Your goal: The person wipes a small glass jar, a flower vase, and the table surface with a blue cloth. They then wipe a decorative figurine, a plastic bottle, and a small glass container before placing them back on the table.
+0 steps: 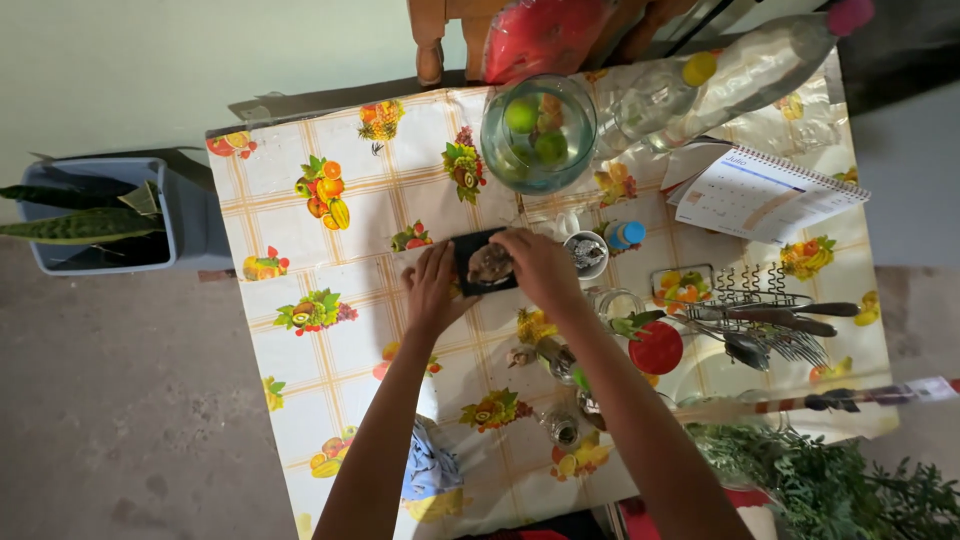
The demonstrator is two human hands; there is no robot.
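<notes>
A small dark square tray (474,270) lies on the table with a brownish lumpy thing (491,265) on it. My left hand (432,288) rests at the tray's left edge, fingers against it. My right hand (540,265) lies over the tray's right side, fingers curled at the brownish thing. Whether either hand truly grips is hard to tell. The table (300,200) wears a cloth printed with fruit.
A glass bowl (538,133) with green fruit stands behind the tray. A small metal cup (586,253), a blue-capped bottle (626,235), a red lid (656,348), cutlery on a wire rack (770,320) and a spiral calendar (760,195) crowd the right. A potted plant (90,215) stands left.
</notes>
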